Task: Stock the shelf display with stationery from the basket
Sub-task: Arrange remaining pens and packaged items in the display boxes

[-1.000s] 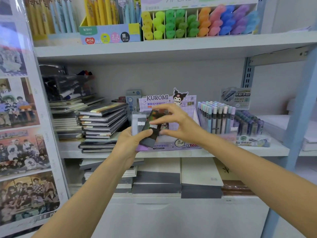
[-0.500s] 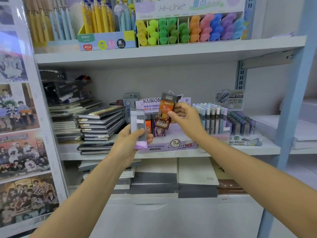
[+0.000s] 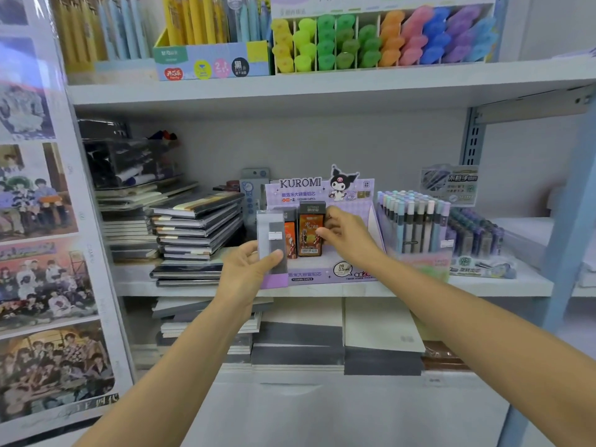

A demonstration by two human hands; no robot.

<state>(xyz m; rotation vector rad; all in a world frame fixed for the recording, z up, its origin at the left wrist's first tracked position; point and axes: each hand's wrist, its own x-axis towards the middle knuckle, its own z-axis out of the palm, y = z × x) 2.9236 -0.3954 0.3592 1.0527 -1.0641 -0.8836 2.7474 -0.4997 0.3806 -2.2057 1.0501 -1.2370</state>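
Observation:
A purple Kuromi display box [image 3: 325, 272] stands on the middle shelf [image 3: 322, 290]. My right hand [image 3: 346, 232] pinches an orange and black lead pack [image 3: 310, 229] by its right edge, upright inside the display box, beside another orange pack [image 3: 290, 235]. My left hand [image 3: 248, 269] holds a stack of clear and grey packs [image 3: 272, 246] with a purple bottom, upright in front of the box's left end. The basket is out of view.
Stacked notebooks [image 3: 196, 227] lie left of the box. A pen display [image 3: 412, 221] and a darker pen box [image 3: 474, 233] stand to its right. The top shelf carries highlighters [image 3: 380, 40] and pens [image 3: 209, 30]. Photo posters [image 3: 42, 253] cover the left panel. More notebooks [image 3: 296, 343] lie below.
My right hand took an orange pack from the stack in my left hand, lifted it, then lowered it into the Kuromi box. My left hand stayed at the box's left end.

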